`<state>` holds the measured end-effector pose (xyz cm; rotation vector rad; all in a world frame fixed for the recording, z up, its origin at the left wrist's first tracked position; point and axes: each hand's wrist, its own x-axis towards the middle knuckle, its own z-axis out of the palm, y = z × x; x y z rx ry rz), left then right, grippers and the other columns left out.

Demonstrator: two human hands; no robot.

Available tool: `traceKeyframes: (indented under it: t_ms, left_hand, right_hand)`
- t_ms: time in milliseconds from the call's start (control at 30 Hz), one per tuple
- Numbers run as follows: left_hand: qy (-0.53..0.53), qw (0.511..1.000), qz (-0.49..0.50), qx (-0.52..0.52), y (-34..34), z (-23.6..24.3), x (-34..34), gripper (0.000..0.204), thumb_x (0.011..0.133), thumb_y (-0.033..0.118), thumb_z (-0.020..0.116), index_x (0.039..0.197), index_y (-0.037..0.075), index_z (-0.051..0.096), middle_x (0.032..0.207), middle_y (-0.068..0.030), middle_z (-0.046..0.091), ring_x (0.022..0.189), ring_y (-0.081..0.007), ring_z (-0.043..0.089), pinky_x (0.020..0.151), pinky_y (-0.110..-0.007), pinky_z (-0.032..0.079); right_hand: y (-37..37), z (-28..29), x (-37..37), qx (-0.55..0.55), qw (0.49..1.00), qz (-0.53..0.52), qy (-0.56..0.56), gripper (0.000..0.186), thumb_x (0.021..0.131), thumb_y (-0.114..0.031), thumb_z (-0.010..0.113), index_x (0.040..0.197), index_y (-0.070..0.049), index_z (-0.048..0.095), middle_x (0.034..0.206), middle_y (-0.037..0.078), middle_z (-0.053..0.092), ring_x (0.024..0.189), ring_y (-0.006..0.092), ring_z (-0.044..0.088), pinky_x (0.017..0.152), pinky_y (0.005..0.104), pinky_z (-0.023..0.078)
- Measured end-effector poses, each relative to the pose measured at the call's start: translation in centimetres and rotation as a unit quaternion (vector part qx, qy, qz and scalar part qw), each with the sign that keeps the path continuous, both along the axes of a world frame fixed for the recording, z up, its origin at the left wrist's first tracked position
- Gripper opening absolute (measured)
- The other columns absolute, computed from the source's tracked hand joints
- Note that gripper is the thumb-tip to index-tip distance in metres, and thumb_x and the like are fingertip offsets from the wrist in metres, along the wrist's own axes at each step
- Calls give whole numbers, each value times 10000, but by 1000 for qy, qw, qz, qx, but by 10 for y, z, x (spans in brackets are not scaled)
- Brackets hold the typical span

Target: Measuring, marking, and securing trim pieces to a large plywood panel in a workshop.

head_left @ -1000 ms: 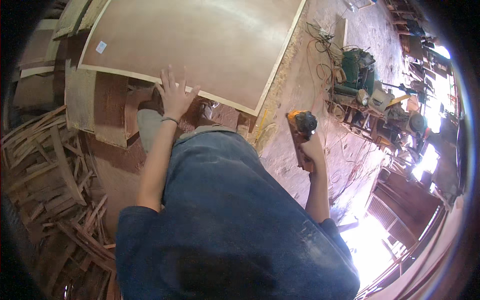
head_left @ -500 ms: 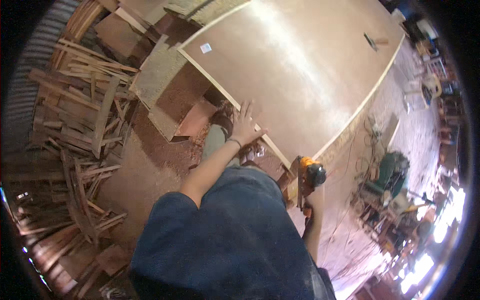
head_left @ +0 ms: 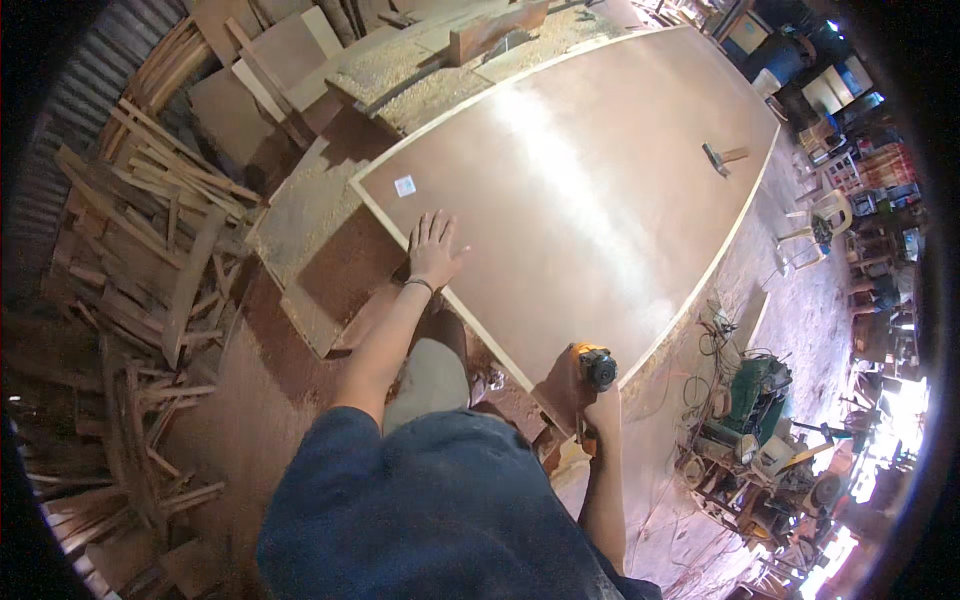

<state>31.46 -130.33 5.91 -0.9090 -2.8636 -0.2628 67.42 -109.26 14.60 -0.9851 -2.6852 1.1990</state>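
Note:
A large brown plywood panel [head_left: 480, 180] with pale wooden strips along its edges lies in front of me. My left hand [head_left: 436, 252] rests flat on it at the near-left edge, fingers spread and holding nothing. My right hand [head_left: 603, 412] is closed round the handle of an orange and black nail gun [head_left: 596, 368] at the panel's near corner. Whether the gun's nose touches the panel is hidden. A hammer [head_left: 718, 160] lies near the panel's far right edge, and a small white label [head_left: 404, 186] sits near its left corner.
Sawdust-covered boards [head_left: 310, 240] stand left of the panel. Piles of scrap wood strips [head_left: 190, 260] fill the left side. On the right are a green machine [head_left: 757, 395] with loose cables, a plastic chair [head_left: 825, 222], and cluttered tools.
My left hand has slid along the panel's near edge, away from my right hand, and lies further onto the surface. The nail gun has moved over the near corner. The view has shifted.

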Motion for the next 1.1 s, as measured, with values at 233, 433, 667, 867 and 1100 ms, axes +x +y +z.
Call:
traceKeyframes:
  t_ms: [233, 433, 667, 867, 1100]
  left_hand:
    - [2, 1000, -5, 0, 32, -16, -94, 766, 877, 542, 465, 1426, 31, 308, 1499, -146, 259, 1391, -350, 190, 1137, -467, 141]
    - [35, 999, -10, -3, 74, -30, -214, 785, 888, 555, 441, 1427, 5, 284, 1492, -167, 265, 1388, -350, 201, 1134, -474, 144]
    - [-299, 950, 53, 77, 107, -24, -336, 788, 798, 652, 527, 1249, 6, 525, 1280, -217, 522, 1231, -371, 452, 1031, -467, 347]
    - [-274, 946, 51, 165, 111, -34, -322, 658, 799, 624, 563, 1140, 65, 619, 1094, -197, 620, 1143, -383, 504, 969, -465, 394]
    - [-131, 973, 72, 178, 109, -14, -315, 331, 850, 436, 611, 994, 146, 681, 1142, -101, 541, 1128, -303, 444, 939, -495, 341]
  right_hand:
    - [-12, 22, -59, 4, 997, -25, -74, 288, 756, -130, 575, 1018, -11, 599, 855, 263, 626, 876, 444, 603, 725, 469, 475]
    - [-16, 56, -111, -37, 984, -77, -157, 310, 733, -171, 610, 998, -12, 600, 820, 251, 632, 830, 435, 618, 697, 460, 474]
    - [-26, 73, -182, -14, 957, -105, -272, 600, 703, -156, 617, 1280, -81, 473, 885, 233, 652, 849, 418, 628, 708, 460, 485]
    - [-49, 69, -252, 59, 895, -76, -435, 759, 725, -172, 607, 1420, -81, 317, 837, 243, 651, 801, 422, 635, 699, 490, 497]
    - [-23, 74, -271, 4, 902, -40, -430, 701, 706, -162, 593, 1367, -61, 382, 853, 252, 645, 789, 413, 635, 689, 494, 502]
